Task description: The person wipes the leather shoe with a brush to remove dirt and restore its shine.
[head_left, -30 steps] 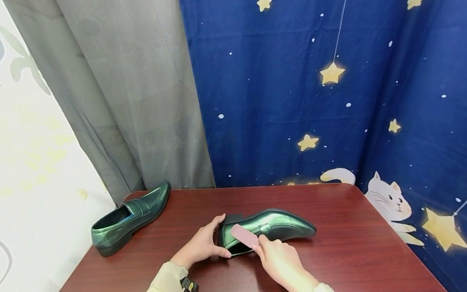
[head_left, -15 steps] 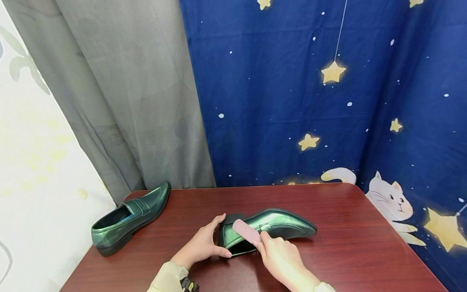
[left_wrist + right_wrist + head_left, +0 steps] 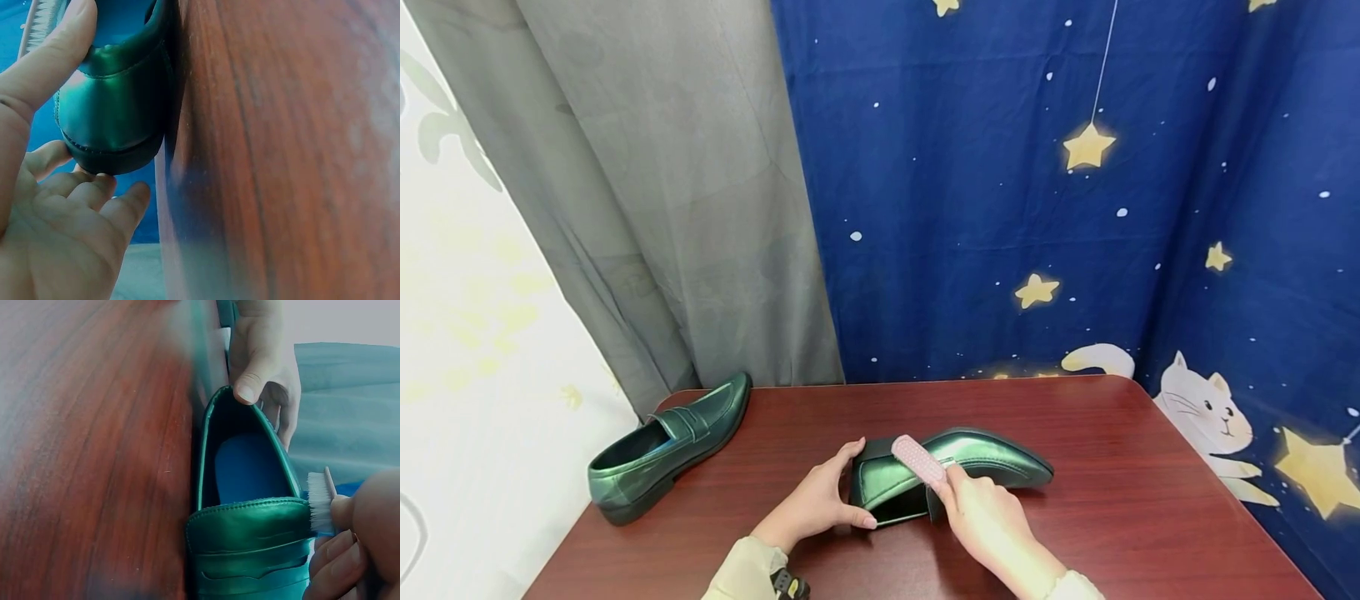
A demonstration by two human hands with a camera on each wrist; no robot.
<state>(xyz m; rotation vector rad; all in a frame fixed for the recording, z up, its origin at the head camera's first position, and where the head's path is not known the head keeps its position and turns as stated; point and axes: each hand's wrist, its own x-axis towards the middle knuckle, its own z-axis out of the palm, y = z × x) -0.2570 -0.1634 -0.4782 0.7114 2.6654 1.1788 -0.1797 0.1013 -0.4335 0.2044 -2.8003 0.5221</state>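
**Pink brush (image 3: 919,460) slides toward the strap of the tipped green shoe (image 3: 996,457)**

The right hand (image 3: 992,521) has its grip firmly round the brush's handle, and over the last second that grip has moved a little to the right and farther away. The brush head has gone with it, from over the heel end of the shoe's side toward the strap and the far edge. The left hand (image 3: 815,504) has hardly moved, and the shoe it steadies lies in the same spot. I take this as one pass of brushing under way, with the upper still being worked.

As for pose, the right forearm comes in from the near right, and the brush points from the fist to the far left. In the right wrist view the white bristles (image 3: 320,503) face the upper beside the strap; whether they press on it or stop just beside it I cannot tell. The left hand grasps the heel, thumb on the near rim of the mouth, fingers reaching round to the far side.

The shoe lies on its side in the middle of the tabletop (image 3: 1120,508), toe to the right, mouth facing near. Well apart, at the left, its mate (image 3: 658,457) stands upright on its sole.
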